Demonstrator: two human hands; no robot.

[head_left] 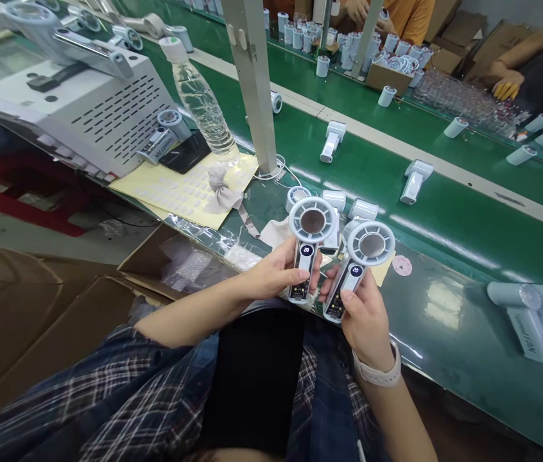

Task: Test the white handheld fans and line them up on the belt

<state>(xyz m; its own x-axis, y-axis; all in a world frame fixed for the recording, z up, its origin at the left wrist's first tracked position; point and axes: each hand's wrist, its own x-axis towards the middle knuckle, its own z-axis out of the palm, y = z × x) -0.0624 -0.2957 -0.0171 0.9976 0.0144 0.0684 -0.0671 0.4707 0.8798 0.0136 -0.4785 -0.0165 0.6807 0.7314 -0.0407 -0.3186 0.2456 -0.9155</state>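
Note:
Two handheld fans are held side by side over the bench edge, round heads up, each with a small display reading 20. My left hand (pixel 281 269) is closed round the handle of the left fan (pixel 306 249), its thumb on the front below the display. The right fan (pixel 355 269) is gripped by my right hand (pixel 365 314), thumb on the handle front; a pale watch band is on that wrist. Circuit parts show in the lower part of both handles. Just behind them lie more fans (pixel 362 210), partly hidden by the held ones.
A metal post (pixel 252 83) rises behind the bench, beside a water bottle (pixel 201 102) on yellow sheets (pixel 175 192). A white machine (pixel 88 109) stands at left. Fans (pixel 416 181) lie on the green conveyor (pixel 372 167); two fans (pixel 531 321) lie right. People work across the line.

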